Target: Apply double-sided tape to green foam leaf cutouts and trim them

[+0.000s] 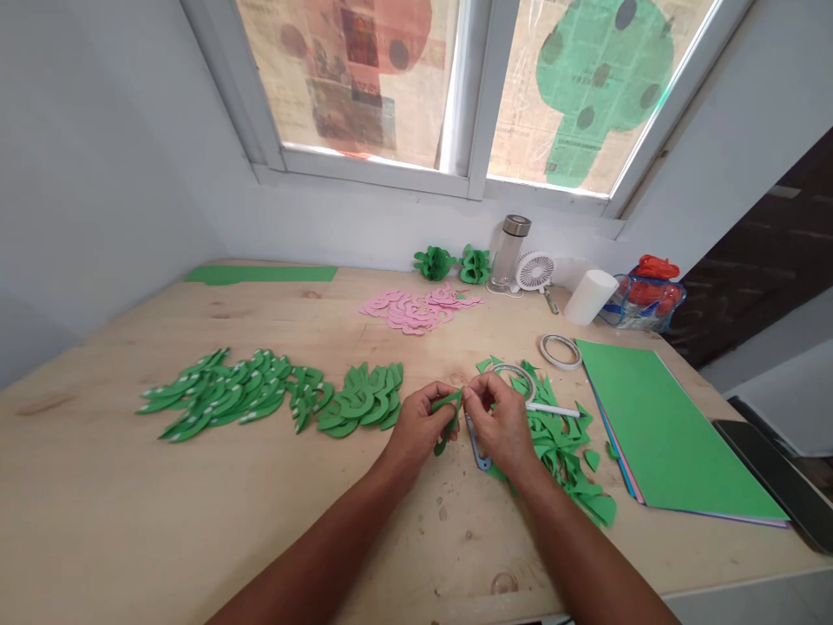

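Observation:
Near the middle of the table, my left hand [411, 431] is closed on a curved green paper cutout [447, 404]. My right hand [502, 423] pinches at the cutout's upper tip; whether a bit of tape is between those fingers is too small to tell. Left of my hands lies a pile of plain green cutouts [364, 399]. Farther left are overlapping green cutouts with white patches [227, 395]. Green paper scraps [566, 451] lie around and beyond my right hand, with a tape roll [501, 368] and a white stick-like thing [553, 409] on them. A blue-grey tool [482, 458] is partly hidden beneath that hand.
Pink cutouts [416, 311] lie farther back. Two green paper shapes [435, 262], a glass bottle [508, 256], a small fan [535, 271] and a white roll [591, 297] stand by the wall. On the right are another tape roll [560, 351], green sheets [670, 425] and a phone-like black slab [774, 477].

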